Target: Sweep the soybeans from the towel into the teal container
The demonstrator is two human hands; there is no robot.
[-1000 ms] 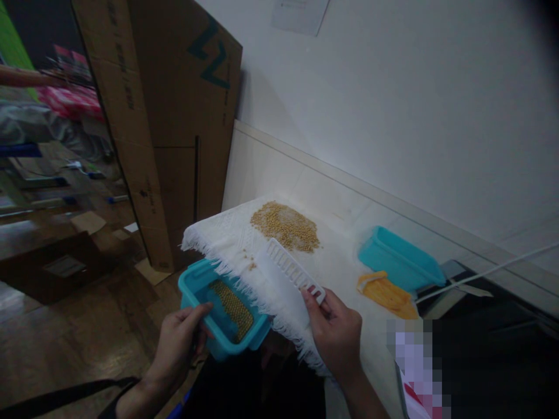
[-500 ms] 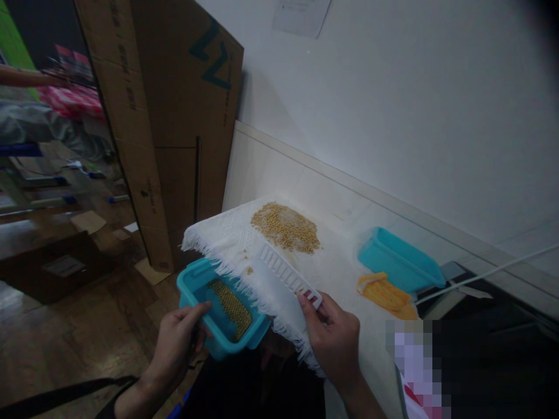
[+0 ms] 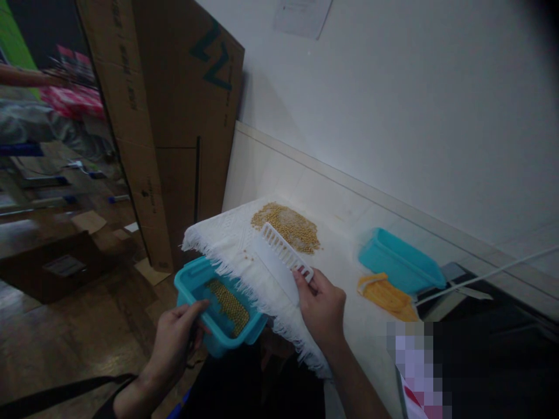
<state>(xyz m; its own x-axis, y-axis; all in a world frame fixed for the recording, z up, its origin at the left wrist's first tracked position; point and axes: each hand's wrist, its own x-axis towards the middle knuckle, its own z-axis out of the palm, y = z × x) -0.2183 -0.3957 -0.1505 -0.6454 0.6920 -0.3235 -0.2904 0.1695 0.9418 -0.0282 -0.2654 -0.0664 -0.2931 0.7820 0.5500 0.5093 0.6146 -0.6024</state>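
Observation:
My left hand (image 3: 177, 334) is closed on the near left rim of a turquoise plastic box (image 3: 259, 326), held below the cloth's fringed edge. Yellow beans (image 3: 231, 308), small and round, cover part of the box's bottom. In my right hand (image 3: 322, 305) is a white plastic scraper (image 3: 273, 256) with a row of slots along its upper edge. It is over the white fringed cloth (image 3: 218, 235), just on the near side of a spread pile of beans (image 3: 286, 227). A few loose beans lie left of the scraper.
A second turquoise container (image 3: 399, 262) stands to the right, with an orange cloth (image 3: 386, 295) in front of it. A tall cardboard box (image 3: 187, 116) rises at the left beside the wall. Another person's arm (image 3: 26, 75) shows at the far left.
My right hand and the scraper have moved up and left towards the pile. A small clump of beans at the cloth's edge is gone from there. The held box has shifted slightly left.

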